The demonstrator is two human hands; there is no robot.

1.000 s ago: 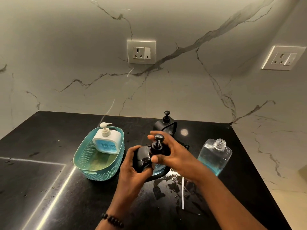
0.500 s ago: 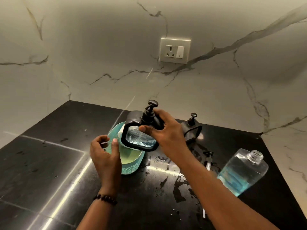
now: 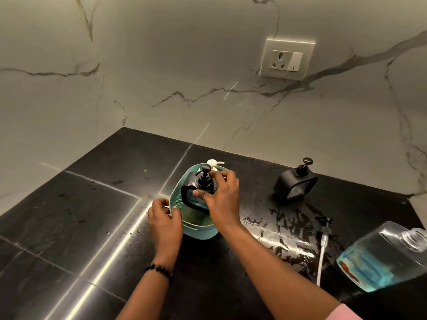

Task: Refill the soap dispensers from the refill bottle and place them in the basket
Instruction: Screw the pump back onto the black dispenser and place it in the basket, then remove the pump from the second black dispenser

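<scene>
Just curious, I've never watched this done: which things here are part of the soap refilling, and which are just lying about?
Part of the job:
black dispenser held by right hand
white dispenser
teal basket steadied by left hand
second black dispenser
refill bottle
loose pump

Just there:
wall socket
spilled liquid

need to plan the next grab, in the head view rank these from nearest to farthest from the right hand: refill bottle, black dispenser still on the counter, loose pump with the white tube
From the right hand:
1. Black dispenser on the counter, to its right, near the wall.
2. Loose pump, right and nearer the person, lying in the wet patch.
3. Refill bottle, far right at the frame edge, uncapped.
</scene>
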